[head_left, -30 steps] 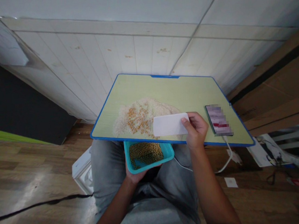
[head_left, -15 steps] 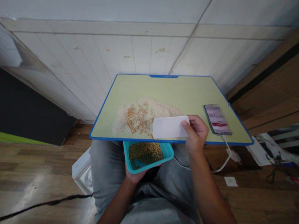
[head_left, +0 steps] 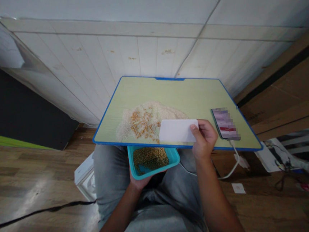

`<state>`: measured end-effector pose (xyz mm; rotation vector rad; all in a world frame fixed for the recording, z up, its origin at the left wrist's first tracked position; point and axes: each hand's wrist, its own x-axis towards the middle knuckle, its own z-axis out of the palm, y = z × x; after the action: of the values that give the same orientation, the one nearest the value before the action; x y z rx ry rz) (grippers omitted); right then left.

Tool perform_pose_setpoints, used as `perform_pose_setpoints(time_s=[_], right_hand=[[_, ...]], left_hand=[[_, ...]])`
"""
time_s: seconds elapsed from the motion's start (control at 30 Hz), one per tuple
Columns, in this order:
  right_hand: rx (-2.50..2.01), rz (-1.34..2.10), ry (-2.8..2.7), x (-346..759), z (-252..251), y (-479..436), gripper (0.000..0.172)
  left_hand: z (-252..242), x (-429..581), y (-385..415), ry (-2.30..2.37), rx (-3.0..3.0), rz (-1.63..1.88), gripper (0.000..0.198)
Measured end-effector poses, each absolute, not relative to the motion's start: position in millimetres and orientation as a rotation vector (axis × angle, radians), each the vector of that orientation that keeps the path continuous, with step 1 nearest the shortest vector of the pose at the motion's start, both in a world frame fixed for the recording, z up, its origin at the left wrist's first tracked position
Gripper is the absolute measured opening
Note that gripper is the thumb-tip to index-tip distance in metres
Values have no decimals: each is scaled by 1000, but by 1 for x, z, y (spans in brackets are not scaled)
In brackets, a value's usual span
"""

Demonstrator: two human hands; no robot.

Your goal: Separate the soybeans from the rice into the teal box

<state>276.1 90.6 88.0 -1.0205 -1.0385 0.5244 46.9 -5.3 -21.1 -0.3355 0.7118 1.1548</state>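
Observation:
A white card (head_left: 178, 131) is pinched in my right hand (head_left: 204, 138), thumb on top, held over the near edge of a yellow-green table with a blue rim (head_left: 196, 94). Left of the card lies a spread of white rice grains (head_left: 164, 109) with yellow soybeans (head_left: 137, 124) scattered among them. Below the table edge, my left hand (head_left: 141, 182) supports a turquoise plastic basket (head_left: 174, 157) from underneath, its fingers mostly hidden. Inside the basket is a layer of soybeans (head_left: 152, 157).
A phone (head_left: 225, 124) with a white cable (head_left: 236, 155) lies on the table's right side. Behind the table stands a white panelled wall (head_left: 127, 53). Cardboard boxes (head_left: 298, 92) are at the right, a white box (head_left: 85, 176) on the floor at the left.
My right hand has shifted slightly right and up with the card. The left hand and basket stay in place. Rice and soybeans look unchanged.

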Motion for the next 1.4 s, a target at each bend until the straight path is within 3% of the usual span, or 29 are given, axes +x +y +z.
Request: perform_pose_setpoints(time_s=[0.23,0.67,1.07,1.4], right_hand=[[-1014,541,-1088,268,92,90,32],[-1023,603,-1112,264,88,86,35],[-1034,524,-1054,266,88,82,28],[-1037,479,-952,265,86,82,25]], left_hand=[[-31,45,-4,671,-301,1145,70],[-22,47,-4,715,-361,1171,68],[-15,47,-4,672,-281,1120,73],[-11,47,-4,726,-233,1128,61]])
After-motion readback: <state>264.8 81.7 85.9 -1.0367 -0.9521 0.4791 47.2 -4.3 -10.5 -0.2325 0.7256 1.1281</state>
